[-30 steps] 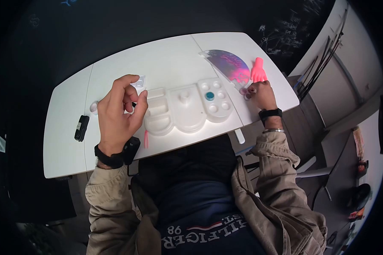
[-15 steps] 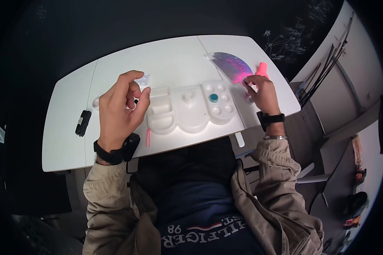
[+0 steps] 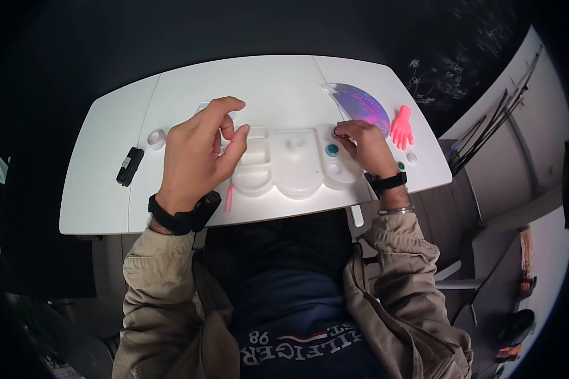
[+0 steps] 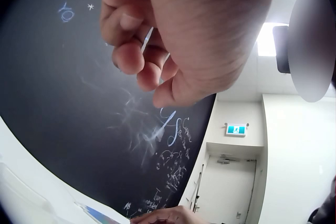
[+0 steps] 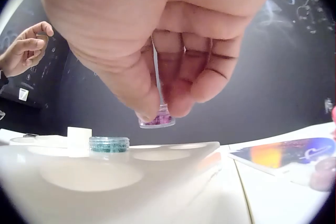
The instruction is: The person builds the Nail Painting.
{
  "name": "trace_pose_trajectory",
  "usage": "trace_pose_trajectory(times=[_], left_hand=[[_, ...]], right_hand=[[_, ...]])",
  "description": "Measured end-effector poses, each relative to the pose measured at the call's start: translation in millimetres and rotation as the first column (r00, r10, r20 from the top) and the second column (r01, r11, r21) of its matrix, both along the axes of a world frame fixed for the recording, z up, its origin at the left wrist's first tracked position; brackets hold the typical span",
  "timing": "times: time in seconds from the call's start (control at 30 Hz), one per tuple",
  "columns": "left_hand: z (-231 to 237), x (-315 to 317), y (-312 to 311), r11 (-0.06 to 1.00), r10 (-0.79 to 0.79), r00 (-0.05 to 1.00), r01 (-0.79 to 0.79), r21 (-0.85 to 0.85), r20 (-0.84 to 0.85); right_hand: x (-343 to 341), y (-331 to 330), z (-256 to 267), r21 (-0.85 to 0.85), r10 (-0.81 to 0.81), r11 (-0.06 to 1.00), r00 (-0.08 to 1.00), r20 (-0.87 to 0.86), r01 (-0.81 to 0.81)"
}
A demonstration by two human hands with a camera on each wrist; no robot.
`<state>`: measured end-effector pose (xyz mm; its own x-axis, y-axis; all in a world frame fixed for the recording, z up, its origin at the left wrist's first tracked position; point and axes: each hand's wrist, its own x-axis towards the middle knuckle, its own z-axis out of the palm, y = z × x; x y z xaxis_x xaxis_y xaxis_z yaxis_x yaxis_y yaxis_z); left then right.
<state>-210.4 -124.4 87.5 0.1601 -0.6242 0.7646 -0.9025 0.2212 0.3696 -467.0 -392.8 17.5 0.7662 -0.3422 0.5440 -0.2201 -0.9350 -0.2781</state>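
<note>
Thumb and fingertips of my right hand (image 3: 367, 146) pinch a small clear pot of purple glitter (image 5: 159, 119), held just above the white tray with round wells (image 5: 168, 154). A teal glitter pot (image 3: 332, 150) sits in one of those wells. My left hand (image 3: 202, 151) hovers in the air left of the white moulded tray (image 3: 297, 180), its fingers loosely bent; in the left wrist view nothing shows between thumb and fingertips.
An iridescent fan-shaped sheet (image 3: 361, 107) and a pink hand model (image 3: 402, 128) lie at the right, with small pots (image 3: 411, 157) nearby. At the left are a black object (image 3: 130, 167) and a round jar (image 3: 156, 139). Pink tweezers (image 3: 229, 198) lie near the front edge.
My right hand has moved left from beside the fan-shaped sheet to over the welled tray, carrying the purple pot. My left hand keeps its bent pose.
</note>
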Motion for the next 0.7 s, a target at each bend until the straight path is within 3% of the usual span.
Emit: trace_pose_trajectory(times=[0.1,0.5,0.7], left_hand=[[0.4,-0.6,-0.3,1.0,-0.001,1.0,0.001,-0.006,0.017],[0.7,-1.1,1.7,1.0,-0.007,0.999,0.008,-0.02,0.049],[5.7,-4.9,3.8,0.998,0.011,0.999,-0.009,-0.057,0.037]], right_hand=[[3.7,-3.4,-7.1,0.057,0.033,0.998,0.997,-0.071,-0.029],[-0.4,8.6,-12.6,-0.086,-0.005,0.996,0.977,-0.212,-0.013],[-2.4,3.7,-19.3,-0.059,0.018,0.998,0.981,-0.194,-0.03]])
